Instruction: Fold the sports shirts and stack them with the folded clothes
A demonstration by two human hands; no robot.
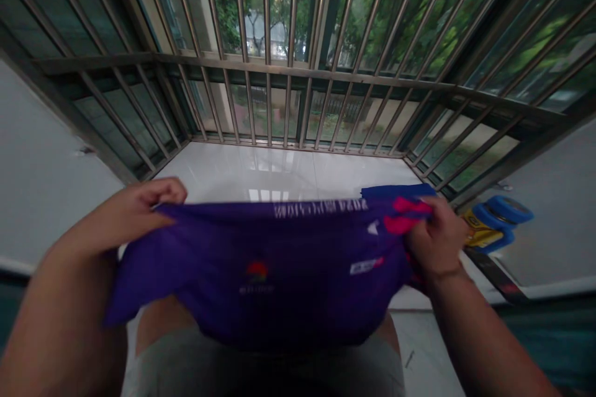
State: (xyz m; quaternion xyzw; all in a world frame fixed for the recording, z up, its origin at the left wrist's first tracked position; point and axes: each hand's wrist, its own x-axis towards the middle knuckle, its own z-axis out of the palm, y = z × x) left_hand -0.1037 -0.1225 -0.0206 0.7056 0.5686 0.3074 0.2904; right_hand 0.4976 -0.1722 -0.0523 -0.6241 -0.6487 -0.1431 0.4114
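Note:
A purple sports jersey (261, 267) hangs in front of me, held up by its upper edge, with white lettering printed upside down and a small red-and-white logo. My left hand (149, 205) pinches the edge at the left end. My right hand (435, 239) grips the other end, near pink-red markings on the cloth. A darker blue band of fabric (395, 191) shows behind the top right edge. It may belong to the jersey, but I cannot tell.
My grey-clad lap (265, 366) lies beneath the jersey. Ahead is a glossy white tiled floor (279, 167), bounded by barred windows (288, 99). A yellow-and-blue object (496, 223) stands on the right, above a dark strip (493, 273). Grey walls flank both sides.

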